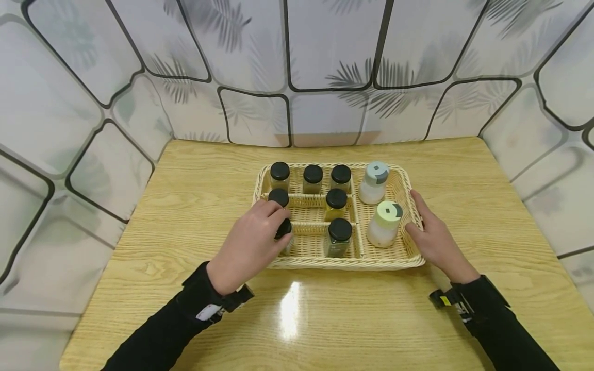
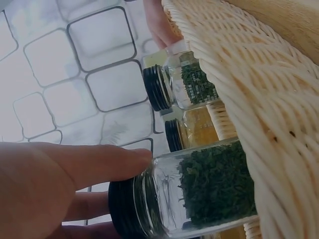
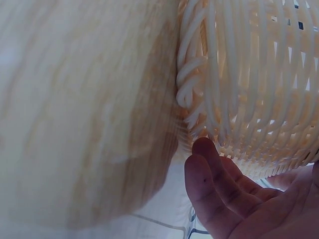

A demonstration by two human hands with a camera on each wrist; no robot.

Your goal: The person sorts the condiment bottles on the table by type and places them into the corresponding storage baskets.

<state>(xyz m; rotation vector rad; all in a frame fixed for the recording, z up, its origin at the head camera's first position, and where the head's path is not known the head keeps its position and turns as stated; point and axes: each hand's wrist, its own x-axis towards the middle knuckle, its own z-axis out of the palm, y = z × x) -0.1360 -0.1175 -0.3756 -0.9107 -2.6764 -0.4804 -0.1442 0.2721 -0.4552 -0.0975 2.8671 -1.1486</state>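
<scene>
A pale wicker basket (image 1: 325,264) with woven dividers stands on the wooden table. My left hand (image 1: 252,239) pinches the black lid of a glass jar (image 2: 214,191) in the front left compartment. Dark green dried flakes fill much of that jar, and its base is hidden behind the basket wall in the left wrist view. At the basket's right end, my right hand (image 1: 436,239) holds the side, thumb at the rim. Its fingers (image 3: 212,194) lie against the outer weave in the right wrist view.
More black-lidded jars share the left compartments, including one of green flakes (image 1: 337,239) and a yellowish one (image 1: 335,206). On the right side stand two white shakers, one with a blue-grey cap (image 1: 374,184), one with a yellow-green cap (image 1: 384,225). Patterned cloth (image 1: 325,118) borders the table (image 1: 195,185).
</scene>
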